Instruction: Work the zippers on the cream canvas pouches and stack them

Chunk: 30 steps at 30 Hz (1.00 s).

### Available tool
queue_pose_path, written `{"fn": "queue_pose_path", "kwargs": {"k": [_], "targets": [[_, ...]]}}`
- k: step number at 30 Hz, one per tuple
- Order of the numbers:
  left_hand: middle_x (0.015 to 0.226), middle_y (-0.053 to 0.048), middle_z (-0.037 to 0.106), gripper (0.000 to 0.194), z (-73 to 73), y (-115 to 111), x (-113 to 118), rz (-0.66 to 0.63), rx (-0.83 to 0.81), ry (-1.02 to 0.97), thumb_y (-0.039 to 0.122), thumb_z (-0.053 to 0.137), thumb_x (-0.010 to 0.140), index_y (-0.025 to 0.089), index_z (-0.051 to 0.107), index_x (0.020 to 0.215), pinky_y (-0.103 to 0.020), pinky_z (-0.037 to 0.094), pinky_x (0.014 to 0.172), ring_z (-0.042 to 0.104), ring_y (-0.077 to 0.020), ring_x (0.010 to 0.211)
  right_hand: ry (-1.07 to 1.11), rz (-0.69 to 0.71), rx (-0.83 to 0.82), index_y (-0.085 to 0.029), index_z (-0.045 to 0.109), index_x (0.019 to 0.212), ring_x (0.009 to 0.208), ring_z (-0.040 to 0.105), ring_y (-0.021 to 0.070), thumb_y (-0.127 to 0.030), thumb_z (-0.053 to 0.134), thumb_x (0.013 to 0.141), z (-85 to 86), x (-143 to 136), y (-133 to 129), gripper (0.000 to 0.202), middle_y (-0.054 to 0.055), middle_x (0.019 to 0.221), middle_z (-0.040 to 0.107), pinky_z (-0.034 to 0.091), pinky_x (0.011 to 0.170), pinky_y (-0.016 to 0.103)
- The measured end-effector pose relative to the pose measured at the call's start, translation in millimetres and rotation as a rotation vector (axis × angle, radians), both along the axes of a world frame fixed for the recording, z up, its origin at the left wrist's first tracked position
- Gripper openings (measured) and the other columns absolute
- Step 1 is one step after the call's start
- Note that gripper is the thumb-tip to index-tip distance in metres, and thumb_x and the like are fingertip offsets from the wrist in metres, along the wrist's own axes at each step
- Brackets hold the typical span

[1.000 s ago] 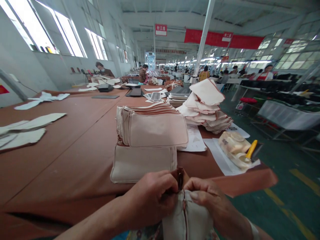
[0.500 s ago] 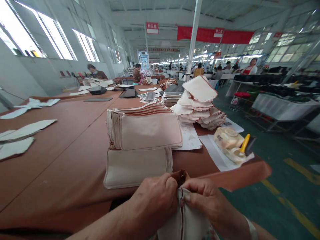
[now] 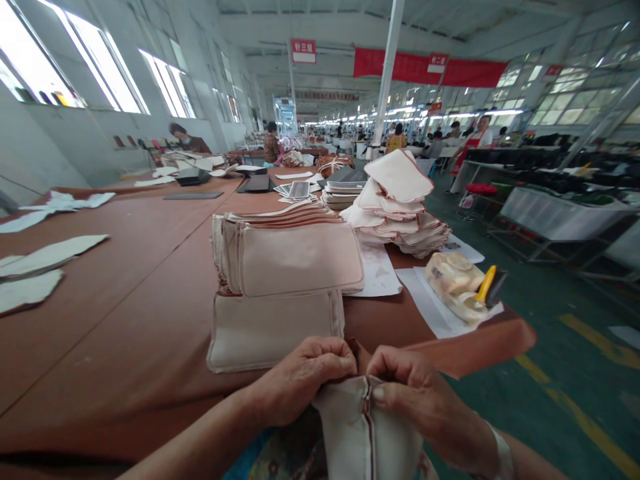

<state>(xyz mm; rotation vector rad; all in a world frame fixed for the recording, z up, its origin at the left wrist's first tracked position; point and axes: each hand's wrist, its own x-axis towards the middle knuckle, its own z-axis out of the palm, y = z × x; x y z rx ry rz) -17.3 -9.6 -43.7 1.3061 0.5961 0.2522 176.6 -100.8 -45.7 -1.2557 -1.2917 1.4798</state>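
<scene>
Fingers [image 3: 385,395] of your right hand [image 3: 433,403] pinch the cream cloth [image 3: 345,427] beside its seam; your left hand's [image 3: 307,380] closed fingers grip its top. It's at the near edge of the table [image 3: 125,347], before stacked panels [image 3: 303,260].

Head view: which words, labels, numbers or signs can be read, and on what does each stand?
"针三组": left hanging sign.
"针二组": right hanging sign, against the red banner.
Too small to read: distant banner, small red sign, far-right red sign.
No readable lettering on the cream piece.
</scene>
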Motion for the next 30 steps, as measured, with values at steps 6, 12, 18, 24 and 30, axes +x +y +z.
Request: {"fn": "queue_pose_path", "kwargs": {"k": [6, 12, 18, 24, 30], "targets": [[0.07, 0.003, 0.049, 0.033, 12.5, -9.1, 0.0, -0.043, 0.153, 0.069, 0.04, 0.073, 0.075, 0.011, 0.058, 0.081, -0.019, 0.028, 0.054, 0.037, -0.0086, 0.063, 0.073, -0.022, -0.016, -0.014, 0.056, 0.077, 0.062, 0.036, 0.0092, -0.034, 0.065, 0.082, -2.9, -4.7, 1.2, 0.023, -0.003, 0.067, 0.048, 0.029, 0.055, 0.022], [0.065, 0.003, 0.049, 0.023, 16.0, -12.0, 4.6, -0.011, 0.23, 0.159, 0.032, 0.065, 0.08, 0.011, 0.061, 0.075, -0.019, 0.027, 0.051, 0.036, -0.008, 0.059, 0.078, -0.021, -0.029, -0.014, 0.055, 0.078, 0.06, 0.037, 0.0098, -0.033, 0.06, 0.084, -1.3, -4.5, -0.4, 0.021, -0.002, 0.067, 0.048, 0.029, 0.055, 0.023], [0.064, 0.005, 0.048, 0.007, 19.7, -15.9, 7.4, 0.024, 0.212, 0.129, 0.017, 0.06, 0.076, 0.011, 0.06, 0.071, -0.018, 0.028, 0.051, 0.036, -0.0071, 0.059, -0.091, 0.007, 0.08, -0.015, 0.053, 0.076, 0.063, 0.038, 0.0114, -0.041, 0.063, 0.083, 2.1, -6.4, -1.5, 0.029, -0.002, 0.069, 0.048, 0.031, 0.057, 0.025], [0.065, 0.002, 0.052, 0.012, 11.4, -22.6, 10.8, 0.097, 0.034, 0.045, 0.022, 0.061, 0.073, 0.011, 0.06, 0.068, -0.02, 0.029, 0.053, 0.038, -0.008, 0.057, -0.138, 0.007, 0.057, -0.014, 0.055, 0.073, 0.063, 0.04, 0.0114, -0.042, 0.062, 0.084, 3.8, -7.2, -0.4, 0.031, 0.0, 0.068, 0.052, 0.03, 0.057, 0.024], [0.061, 0.0, 0.055, 0.011, 4.1, -20.1, 12.3, 0.109, -0.136, 0.008, 0.023, 0.059, 0.064, 0.012, 0.059, 0.068, -0.021, 0.028, 0.05, 0.04, -0.0097, 0.053, 0.029, 0.011, -0.026, -0.013, 0.055, 0.073, 0.06, 0.037, 0.0091, -0.046, 0.068, 0.079, 3.4, -8.7, 1.9, 0.036, -0.002, 0.066, 0.051, 0.028, 0.054, 0.022]]}}
